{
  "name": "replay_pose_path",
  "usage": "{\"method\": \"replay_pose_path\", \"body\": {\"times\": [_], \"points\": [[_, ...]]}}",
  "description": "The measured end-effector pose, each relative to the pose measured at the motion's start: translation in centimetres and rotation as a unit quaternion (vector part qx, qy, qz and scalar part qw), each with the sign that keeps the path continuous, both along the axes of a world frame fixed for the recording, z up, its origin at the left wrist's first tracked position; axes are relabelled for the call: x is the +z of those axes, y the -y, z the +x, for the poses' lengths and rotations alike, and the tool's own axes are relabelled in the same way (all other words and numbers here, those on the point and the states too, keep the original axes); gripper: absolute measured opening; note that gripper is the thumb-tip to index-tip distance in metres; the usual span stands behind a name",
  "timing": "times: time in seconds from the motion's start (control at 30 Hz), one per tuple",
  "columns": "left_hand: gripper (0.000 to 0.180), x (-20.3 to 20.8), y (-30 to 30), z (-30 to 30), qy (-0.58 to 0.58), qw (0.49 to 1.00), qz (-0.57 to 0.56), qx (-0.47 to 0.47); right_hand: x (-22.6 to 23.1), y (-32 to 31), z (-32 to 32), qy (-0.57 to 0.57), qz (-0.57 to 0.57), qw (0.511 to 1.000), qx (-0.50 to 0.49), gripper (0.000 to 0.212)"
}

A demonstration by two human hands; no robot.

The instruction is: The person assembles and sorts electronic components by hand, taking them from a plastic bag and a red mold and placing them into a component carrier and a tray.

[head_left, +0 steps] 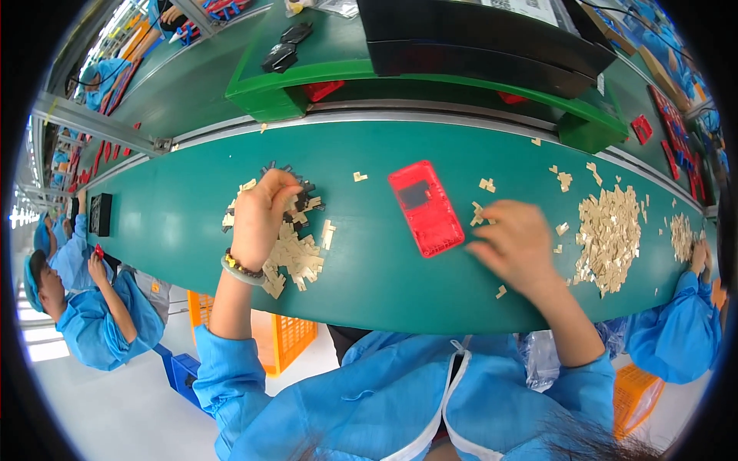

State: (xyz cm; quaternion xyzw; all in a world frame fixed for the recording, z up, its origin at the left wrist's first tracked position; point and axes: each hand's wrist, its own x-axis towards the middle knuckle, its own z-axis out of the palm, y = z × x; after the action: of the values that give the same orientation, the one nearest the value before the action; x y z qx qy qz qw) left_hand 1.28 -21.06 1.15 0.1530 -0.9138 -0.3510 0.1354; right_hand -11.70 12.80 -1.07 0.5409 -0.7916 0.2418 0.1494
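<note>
A red plastic case [427,219] with a dark rectangular window area lies tilted on the green table, between my two hands. My left hand [264,215] is over a mixed heap of small beige pieces [296,257] and dark pieces [307,187]. Its thumb and fingers are pinched together, and what is between them is too small to make out. Just right of the case, my right hand [516,244] is slightly blurred, its thumb and fingers apart with nothing visible in them. One loose beige piece [478,213] lies beside its fingers.
Farther right spreads a large pile of beige pieces [607,238]. Along the back runs a green shelf [430,73] carrying a black bin [477,46]. A black box [101,214] stands at the left end. Co-workers in blue sit on both sides; an orange crate [296,342] is below.
</note>
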Motion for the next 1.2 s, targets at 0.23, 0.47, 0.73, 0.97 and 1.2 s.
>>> {"method": "replay_pose_path", "body": {"times": [0.23, 0.47, 0.73, 0.97, 1.2], "points": [[0.016, -0.3, -3.0, -0.8, -0.034, 0.977, 0.208, -0.039, 0.3, 2.0, 2.8, 0.098, 0.076, 0.989, 0.075, 0.035], [0.01, -1.4, -14.3, -5.8, -0.163, 0.758, 0.628, -0.064, 0.2, 6.1, 1.7, 0.596, -0.345, 0.725, 0.01, 0.026], [0.003, -1.7, -14.1, -6.0, -0.048, 0.91, 0.391, -0.13, 0.7, 3.4, -0.7, 0.471, -0.312, 0.825, -0.014, 0.014], [0.008, -1.7, -13.8, -6.3, -0.129, 0.923, 0.316, -0.179, 1.0, 3.0, -0.5, 0.4, -0.224, 0.889, 0.011, 0.014], [0.016, -1.5, -14.2, -6.0, -0.29, 0.877, 0.008, -0.382, 1.5, 1.4, -3.8, 0.407, -0.06, 0.903, -0.126, 0.011]]}}
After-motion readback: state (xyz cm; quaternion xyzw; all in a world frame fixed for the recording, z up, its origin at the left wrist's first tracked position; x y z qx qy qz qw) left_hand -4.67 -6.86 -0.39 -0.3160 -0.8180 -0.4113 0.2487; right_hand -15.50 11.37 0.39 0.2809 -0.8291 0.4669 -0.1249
